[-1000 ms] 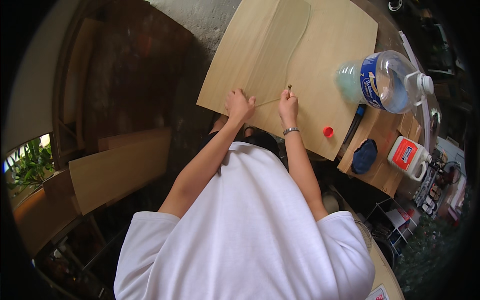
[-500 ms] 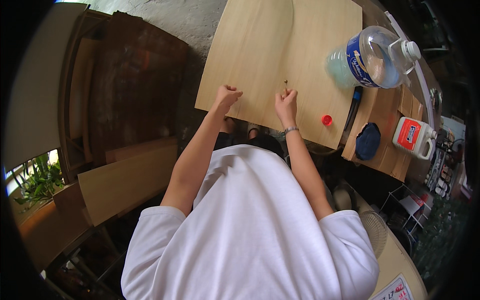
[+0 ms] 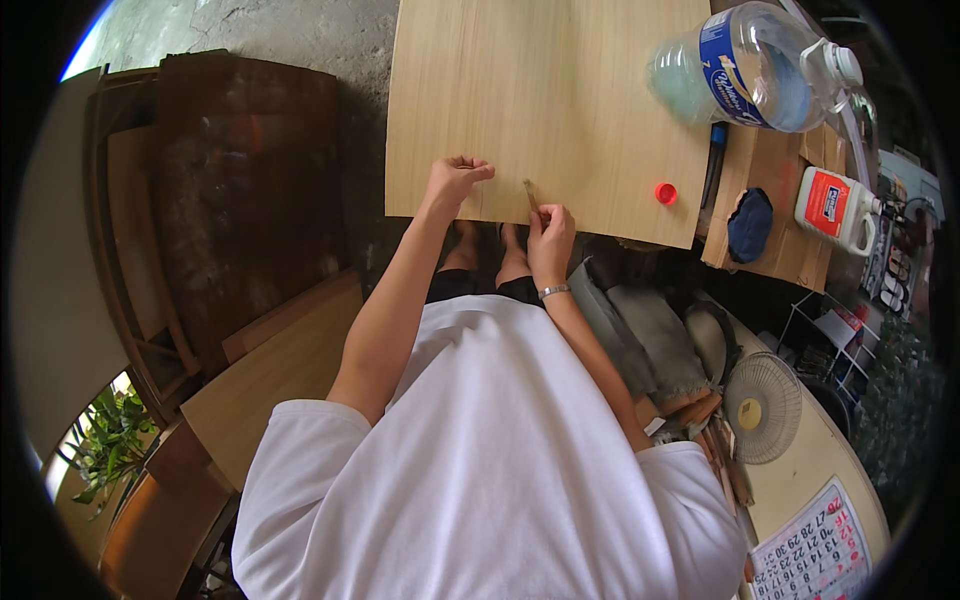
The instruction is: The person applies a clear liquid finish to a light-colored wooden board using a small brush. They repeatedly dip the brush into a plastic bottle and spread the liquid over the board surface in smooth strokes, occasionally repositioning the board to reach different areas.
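Note:
My right hand (image 3: 551, 240) is at the near edge of a pale wooden board (image 3: 600, 110). Its fingers are closed round a thin stick (image 3: 531, 195) with a darker tip, which points away from me over the board. To its left, my left hand (image 3: 458, 181) hovers over the board's near left part, thumb and fingers pressed together. Whatever may be in that pinch is too small to make out. A small round red cap (image 3: 665, 193) lies on the board, well to the right of my right hand.
A large clear bottle (image 3: 760, 68) lies across the board's right side. Beyond it are a blue-and-black tool (image 3: 714, 160), a dark blue cloth pad (image 3: 750, 226) on cardboard (image 3: 785, 165), and a white jug (image 3: 836, 208). A fan (image 3: 762, 408) stands at lower right; dark wooden panels (image 3: 240, 190) lean at left.
My right hand has moved left and nearer to me with the stick, toward my left hand. The left hand stays pinched. My view has shifted, and more of the fan and calendar shows.

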{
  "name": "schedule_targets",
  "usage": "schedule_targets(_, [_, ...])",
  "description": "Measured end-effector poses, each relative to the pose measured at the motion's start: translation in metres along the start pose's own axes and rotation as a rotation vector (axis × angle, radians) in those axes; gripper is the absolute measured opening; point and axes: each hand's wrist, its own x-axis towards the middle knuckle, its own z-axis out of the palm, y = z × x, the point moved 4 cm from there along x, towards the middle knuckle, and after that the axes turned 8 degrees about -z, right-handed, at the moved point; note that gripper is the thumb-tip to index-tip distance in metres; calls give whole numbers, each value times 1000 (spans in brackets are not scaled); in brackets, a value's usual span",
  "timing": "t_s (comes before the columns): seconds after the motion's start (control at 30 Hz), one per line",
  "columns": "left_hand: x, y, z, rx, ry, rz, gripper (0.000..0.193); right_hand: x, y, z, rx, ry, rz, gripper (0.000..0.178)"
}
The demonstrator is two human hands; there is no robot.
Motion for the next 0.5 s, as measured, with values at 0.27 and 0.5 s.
schedule_targets(0.27, [3,4,6,67,-30,22,21,25,15,2,129,154,153,22])
schedule_targets(0.5, [12,-5,11,81,-18,13,20,67,42,11,630,-20,611,20])
